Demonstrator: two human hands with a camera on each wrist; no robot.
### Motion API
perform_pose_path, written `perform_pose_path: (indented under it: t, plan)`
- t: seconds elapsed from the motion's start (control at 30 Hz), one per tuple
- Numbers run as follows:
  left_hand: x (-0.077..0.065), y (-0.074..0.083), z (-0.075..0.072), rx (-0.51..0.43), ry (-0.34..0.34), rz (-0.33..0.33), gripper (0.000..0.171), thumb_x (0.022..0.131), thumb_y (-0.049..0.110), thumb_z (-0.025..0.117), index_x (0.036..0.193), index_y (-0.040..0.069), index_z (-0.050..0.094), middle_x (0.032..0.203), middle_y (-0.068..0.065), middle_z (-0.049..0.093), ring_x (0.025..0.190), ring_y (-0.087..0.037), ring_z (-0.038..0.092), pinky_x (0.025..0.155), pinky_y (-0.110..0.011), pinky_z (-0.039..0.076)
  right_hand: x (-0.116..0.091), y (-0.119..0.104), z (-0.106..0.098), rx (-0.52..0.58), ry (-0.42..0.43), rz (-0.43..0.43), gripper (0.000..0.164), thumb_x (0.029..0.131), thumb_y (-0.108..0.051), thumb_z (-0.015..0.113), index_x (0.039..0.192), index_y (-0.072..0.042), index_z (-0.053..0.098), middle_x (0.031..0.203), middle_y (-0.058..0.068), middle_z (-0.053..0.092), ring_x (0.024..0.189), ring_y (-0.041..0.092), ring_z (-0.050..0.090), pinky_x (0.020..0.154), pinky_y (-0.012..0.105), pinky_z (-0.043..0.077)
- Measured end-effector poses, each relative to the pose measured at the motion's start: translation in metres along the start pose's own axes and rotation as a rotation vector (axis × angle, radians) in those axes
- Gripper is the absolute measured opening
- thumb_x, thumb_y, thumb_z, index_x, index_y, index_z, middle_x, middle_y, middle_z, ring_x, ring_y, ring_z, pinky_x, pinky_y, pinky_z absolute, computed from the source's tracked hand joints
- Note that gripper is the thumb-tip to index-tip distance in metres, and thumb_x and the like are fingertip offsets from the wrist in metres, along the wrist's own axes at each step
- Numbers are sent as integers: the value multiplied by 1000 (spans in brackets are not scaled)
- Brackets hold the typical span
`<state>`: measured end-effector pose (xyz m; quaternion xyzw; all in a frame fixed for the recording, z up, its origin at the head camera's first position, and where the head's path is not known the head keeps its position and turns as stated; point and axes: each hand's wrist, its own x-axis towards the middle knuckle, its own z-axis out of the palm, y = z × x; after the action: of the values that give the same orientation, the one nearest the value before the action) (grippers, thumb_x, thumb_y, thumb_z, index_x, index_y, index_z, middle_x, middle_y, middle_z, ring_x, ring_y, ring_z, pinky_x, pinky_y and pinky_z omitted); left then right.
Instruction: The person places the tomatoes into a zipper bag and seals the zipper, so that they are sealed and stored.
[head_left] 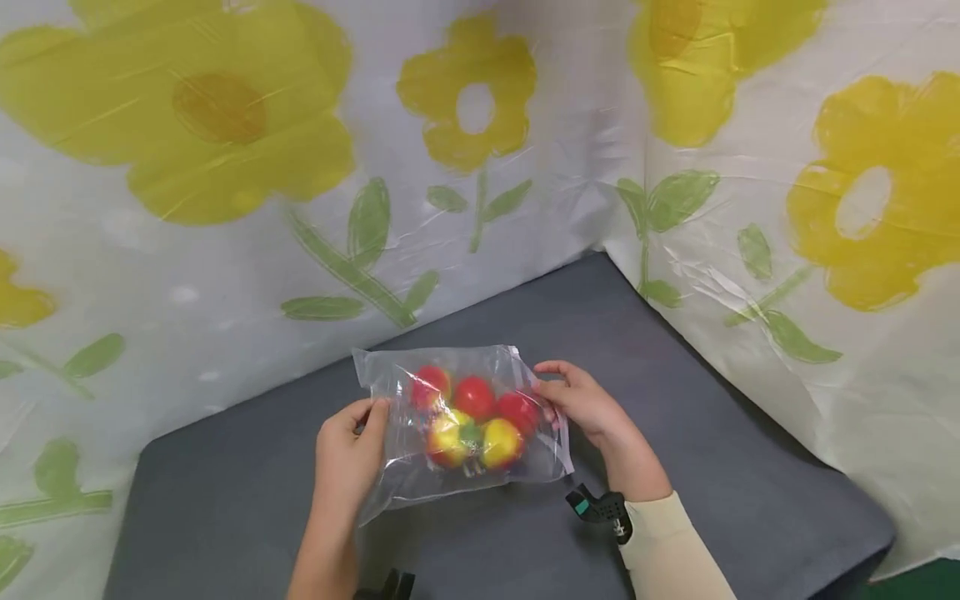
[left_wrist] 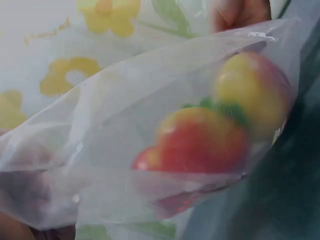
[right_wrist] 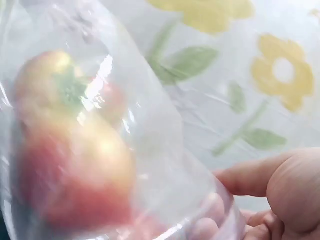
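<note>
A clear plastic zip bag is held up between both hands over the dark table. Inside it lie several round red and yellow fruits, with a bit of green among them. My left hand pinches the bag's left side between thumb and fingers. At the opposite side, where the zip strip runs, my right hand grips the edge, some fingers showing through the plastic. In the right wrist view the right thumb lies along the bag's edge. The left wrist view shows the fruits blurred through the film.
The dark grey table spreads under the bag. White cloth walls with yellow flowers and green leaves rise behind and to the right, meeting at the table's back corner. A black wrist device sits at the right sleeve.
</note>
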<state>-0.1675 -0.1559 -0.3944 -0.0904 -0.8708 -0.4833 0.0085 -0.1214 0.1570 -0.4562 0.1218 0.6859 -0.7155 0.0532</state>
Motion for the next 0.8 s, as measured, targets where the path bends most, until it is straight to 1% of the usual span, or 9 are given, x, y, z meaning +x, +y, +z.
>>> perform_pose_path:
  t: [0.2, 0.3, 0.43, 0.5, 0.6, 0.67, 0.73, 0.77, 0.8]
  plan:
    - [11, 22, -12, 76, 30, 136, 26, 104, 25, 61, 89, 7, 74, 66, -5, 52, 54, -17, 46, 48, -29, 39, 8, -11, -5, 8, 25, 16, 53, 99, -17, 65, 145, 0, 43, 71, 3, 60, 56, 14, 56, 56, 31, 47]
    - [13, 30, -18, 96, 33, 174, 24, 104, 24, 62, 91, 8, 75, 71, -5, 59, 59, -19, 51, 53, -29, 43, 8, -14, -5, -12, 24, 23, 52, 98, -17, 68, 142, -1, 46, 79, 2, 64, 60, 14, 57, 63, 35, 51]
    - [13, 34, -31, 130, 34, 193, 22, 103, 23, 63, 101, 7, 78, 88, -5, 71, 78, -18, 62, 66, -26, 49, 2, -16, 0, -50, -11, 8, 51, 96, -14, 70, 139, 1, 48, 84, 6, 67, 65, 17, 60, 68, 36, 56]
    - [14, 36, -38, 130, 30, 208, 22, 103, 24, 63, 107, 8, 79, 95, -5, 74, 85, -16, 63, 70, -22, 49, -1, -16, 2, -64, -41, -12, 50, 95, -12, 70, 137, 4, 49, 88, 10, 70, 68, 19, 63, 70, 38, 58]
    - [10, 35, -52, 118, 49, 248, 21, 102, 22, 64, 110, 9, 79, 98, -5, 75, 83, -13, 61, 66, -18, 48, -6, -20, 7, -94, -74, -35, 48, 95, -12, 70, 136, 4, 51, 99, 17, 72, 77, 27, 68, 77, 42, 59]
    - [5, 28, -64, 86, 82, 280, 19, 101, 17, 66, 110, 7, 79, 87, -5, 72, 67, -10, 57, 56, -18, 44, -5, -23, 10, -146, -24, -73, 44, 97, -13, 69, 135, 4, 54, 104, 20, 72, 82, 31, 69, 80, 44, 58]
    - [-1, 14, -79, 93, 149, 300, 17, 100, 13, 67, 109, 6, 79, 78, -2, 68, 56, -7, 50, 50, -19, 41, 0, -29, 8, -277, 105, -134, 39, 98, -14, 66, 132, 3, 59, 111, 20, 70, 93, 34, 68, 86, 45, 55]
    - [-5, 4, -87, 93, 189, 285, 16, 99, 11, 67, 109, 5, 79, 75, -1, 66, 52, -6, 48, 48, -19, 39, 6, -32, 5, -360, 189, -161, 37, 98, -15, 65, 131, 1, 61, 115, 19, 69, 99, 35, 67, 90, 45, 53]
    - [-9, -8, -95, 105, 227, 242, 17, 100, 12, 67, 109, 4, 78, 74, 3, 66, 52, -4, 48, 48, -18, 39, 15, -36, 0, -452, 274, -187, 36, 98, -14, 63, 131, 1, 63, 120, 20, 67, 106, 36, 64, 94, 47, 50]
